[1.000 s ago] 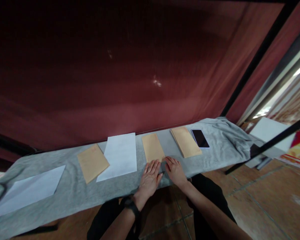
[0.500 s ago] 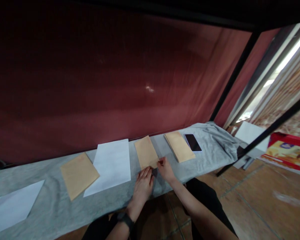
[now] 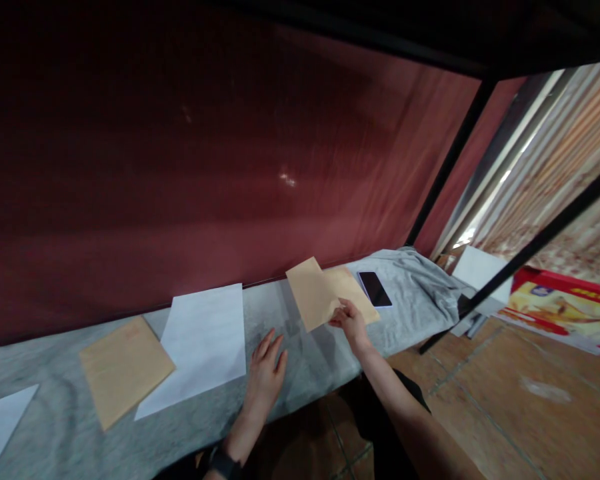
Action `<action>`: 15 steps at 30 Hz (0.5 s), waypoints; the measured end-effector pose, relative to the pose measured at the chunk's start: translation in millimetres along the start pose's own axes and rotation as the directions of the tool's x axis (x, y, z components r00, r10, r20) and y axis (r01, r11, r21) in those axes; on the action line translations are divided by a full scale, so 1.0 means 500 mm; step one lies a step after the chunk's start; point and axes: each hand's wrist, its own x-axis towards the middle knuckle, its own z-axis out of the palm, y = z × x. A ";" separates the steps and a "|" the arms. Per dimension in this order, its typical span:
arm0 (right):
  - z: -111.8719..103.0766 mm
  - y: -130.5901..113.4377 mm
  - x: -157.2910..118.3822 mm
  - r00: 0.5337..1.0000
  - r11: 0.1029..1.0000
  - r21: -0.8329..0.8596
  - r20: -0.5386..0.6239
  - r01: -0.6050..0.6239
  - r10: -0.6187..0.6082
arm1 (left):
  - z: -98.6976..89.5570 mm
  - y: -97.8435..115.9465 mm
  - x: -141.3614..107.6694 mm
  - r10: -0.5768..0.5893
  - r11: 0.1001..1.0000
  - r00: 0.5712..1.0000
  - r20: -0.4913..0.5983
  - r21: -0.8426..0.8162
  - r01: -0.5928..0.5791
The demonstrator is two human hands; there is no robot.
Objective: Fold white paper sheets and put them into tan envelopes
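My right hand point(image 3: 349, 321) is closed on the lower right edge of a tan envelope point(image 3: 310, 293), which is raised and partly covers a stack of tan envelopes point(image 3: 363, 297). My left hand point(image 3: 267, 372) is spread over the grey cloth, its fingers apart and holding nothing. To its left lies a white paper sheet point(image 3: 207, 340). Another tan envelope pile point(image 3: 125, 370) overlaps that sheet's left side.
A phone point(image 3: 375, 289) lies right of the stack on the grey cloth point(image 3: 415, 287). Another white sheet point(image 3: 3, 423) is at the far left. A red wall point(image 3: 180, 200) rises behind, and a black post point(image 3: 450, 167) stands at the right.
The envelope has moved right and up off the cloth in my right hand, over the stack. My left hand has let go of it and moved left. The view has shifted slightly right.
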 end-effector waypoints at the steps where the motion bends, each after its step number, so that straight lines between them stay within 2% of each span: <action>1: -0.027 -0.012 0.016 0.999 1.000 -0.009 -0.034 0.007 -0.007 | 0.001 -0.005 0.001 -0.009 1.000 1.000 -0.002 -0.017 0.009; 4: -0.101 -0.031 0.051 0.990 0.999 -0.054 -0.140 0.002 -0.010 | 0.002 -0.011 0.001 -0.022 0.999 1.000 0.003 -0.029 0.022; 7: -0.150 -0.027 0.064 0.978 0.992 -0.120 -0.209 -0.028 0.002 | -0.003 -0.014 0.000 -0.030 0.999 1.000 -0.005 -0.018 0.030; 12: -0.187 0.000 0.064 0.968 0.952 -0.293 -0.251 -0.086 0.010 | -0.025 -0.037 0.003 -0.065 0.998 0.997 -0.038 0.022 0.066; 15: -0.198 0.006 0.065 0.966 0.899 -0.426 -0.260 -0.104 -0.011 | -0.047 -0.053 0.004 -0.144 0.980 0.989 -0.036 0.137 0.148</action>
